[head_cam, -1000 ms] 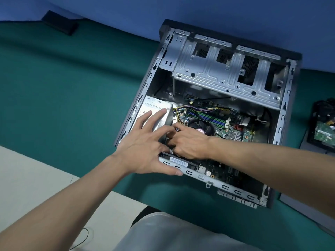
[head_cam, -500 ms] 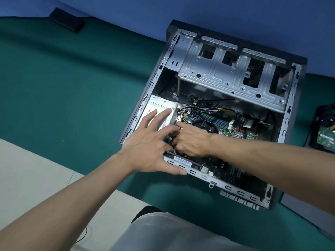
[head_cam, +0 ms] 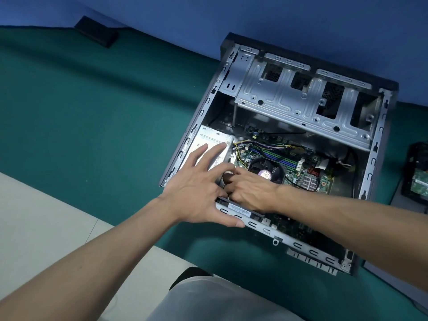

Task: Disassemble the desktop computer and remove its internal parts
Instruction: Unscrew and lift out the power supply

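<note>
An open desktop computer case (head_cam: 375,158) lies on its side on the green table. Inside are a grey power supply (head_cam: 208,140) at the near left corner, a green motherboard (head_cam: 308,172) with a black CPU fan (head_cam: 268,170), and a bare metal drive cage (head_cam: 296,98) at the back. My left hand (head_cam: 199,191) lies with spread fingers on the power supply, its thumb on the case's near rim. My right hand (head_cam: 250,188) reaches in beside the power supply with fingers curled down; what they hold is hidden.
A bundle of coloured wires (head_cam: 259,144) runs from the power supply across the motherboard. A removed drive with a green circuit board (head_cam: 419,179) lies at the right edge. A black flat object (head_cam: 96,31) rests far back left. A pale floor strip (head_cam: 46,228) borders the green mat.
Both hands stay in the same place on the power supply and beside it. Only the camera view has shifted, so the case sits lower and further right in the frame.
</note>
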